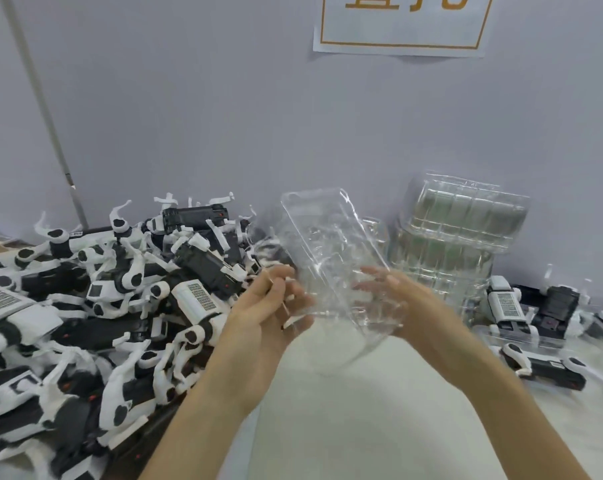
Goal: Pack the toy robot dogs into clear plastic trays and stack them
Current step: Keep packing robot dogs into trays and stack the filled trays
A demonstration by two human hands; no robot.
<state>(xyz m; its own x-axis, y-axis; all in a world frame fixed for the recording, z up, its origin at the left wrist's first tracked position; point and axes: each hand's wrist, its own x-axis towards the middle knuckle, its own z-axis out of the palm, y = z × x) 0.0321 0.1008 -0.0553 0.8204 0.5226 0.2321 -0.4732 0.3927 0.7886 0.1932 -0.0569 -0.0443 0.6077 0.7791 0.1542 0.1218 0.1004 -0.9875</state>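
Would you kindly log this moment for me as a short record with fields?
Held item: empty clear plastic tray, tilted above the white table
Left hand: grips the tray's left edge
Right hand: holds its right side
Left side: pile of black-and-white toy robot dogs
Right rear: stack of clear plastic trays
Far right: a few more toy dogs

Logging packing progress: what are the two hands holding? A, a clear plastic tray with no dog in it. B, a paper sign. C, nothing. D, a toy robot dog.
A: the left hand and right hand both grip the clear plastic tray, and it looks empty.
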